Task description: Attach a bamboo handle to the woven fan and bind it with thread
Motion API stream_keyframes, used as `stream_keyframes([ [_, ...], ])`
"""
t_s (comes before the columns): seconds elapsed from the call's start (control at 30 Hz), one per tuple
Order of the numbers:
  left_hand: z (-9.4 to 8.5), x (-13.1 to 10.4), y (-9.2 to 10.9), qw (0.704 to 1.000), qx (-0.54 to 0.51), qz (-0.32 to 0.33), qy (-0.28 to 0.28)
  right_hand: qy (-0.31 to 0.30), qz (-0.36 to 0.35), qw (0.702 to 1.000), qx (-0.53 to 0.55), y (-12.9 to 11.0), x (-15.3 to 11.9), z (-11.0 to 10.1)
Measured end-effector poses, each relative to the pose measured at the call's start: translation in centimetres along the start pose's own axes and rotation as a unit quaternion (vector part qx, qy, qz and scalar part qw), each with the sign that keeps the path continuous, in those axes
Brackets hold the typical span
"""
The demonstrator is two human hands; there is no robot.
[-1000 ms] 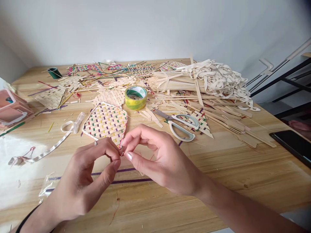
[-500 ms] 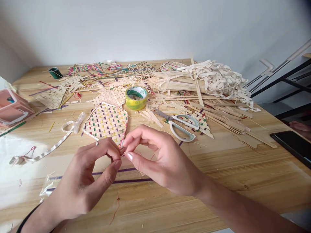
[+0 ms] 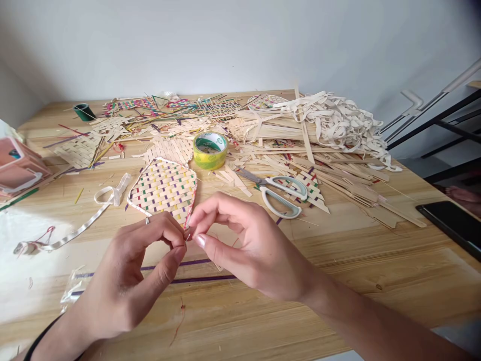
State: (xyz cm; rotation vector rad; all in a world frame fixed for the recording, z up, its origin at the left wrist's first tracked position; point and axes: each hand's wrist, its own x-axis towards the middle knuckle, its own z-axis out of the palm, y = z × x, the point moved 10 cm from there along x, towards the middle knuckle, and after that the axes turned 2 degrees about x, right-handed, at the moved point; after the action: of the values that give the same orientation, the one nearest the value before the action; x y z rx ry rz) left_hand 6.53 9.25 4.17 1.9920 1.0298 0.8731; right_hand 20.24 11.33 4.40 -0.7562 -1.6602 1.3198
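Observation:
My left hand (image 3: 137, 273) is closed in a pinch, thumb against fingertips. Opposite it, my right hand (image 3: 244, 245) pinches too, its tips nearly meeting the left ones. A short bit of red thread (image 3: 188, 236) shows between the two sets of fingertips; whether a needle is with it I cannot tell. Just beyond the hands lies a woven strip panel (image 3: 163, 190) with coloured squares and a white bound edge. Red stitching runs down its right border to the fingertips. The panel's near corner is hidden behind my hands.
Scissors (image 3: 280, 193) and a tape roll (image 3: 210, 150) lie beyond the hands. Bamboo-like strips (image 3: 349, 180) and a heap of white ribbon (image 3: 345, 123) cover the back right. A phone (image 3: 451, 223) is at right, a pink basket (image 3: 20, 165) at left, purple strips (image 3: 203, 279) in front.
Both hands stay pinched close together with only a slight shift of the fingertips. A little more red shows between them. The whole view has shifted slightly.

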Motion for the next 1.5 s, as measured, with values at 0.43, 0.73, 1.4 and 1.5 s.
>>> stream_keyframes([
  [0.43,0.1,-0.05,0.13,1.0,0.011,0.008,-0.011,-0.008,-0.006,1.0,-0.005,-0.1,-0.05,0.1],
  [0.73,0.0,0.08,0.51,1.0,0.021,0.019,-0.005,-0.003,-0.02,1.0,-0.001,-0.11,0.1,0.15],
  [1.4,0.06,-0.27,0.09,1.0,0.023,0.02,-0.007,-0.004,-0.021,1.0,0.007,-0.37,-0.1,0.06],
  [1.5,0.11,-0.18,0.12,1.0,0.016,0.019,-0.01,-0.003,-0.019,1.0,0.007,-0.32,-0.11,0.09],
])
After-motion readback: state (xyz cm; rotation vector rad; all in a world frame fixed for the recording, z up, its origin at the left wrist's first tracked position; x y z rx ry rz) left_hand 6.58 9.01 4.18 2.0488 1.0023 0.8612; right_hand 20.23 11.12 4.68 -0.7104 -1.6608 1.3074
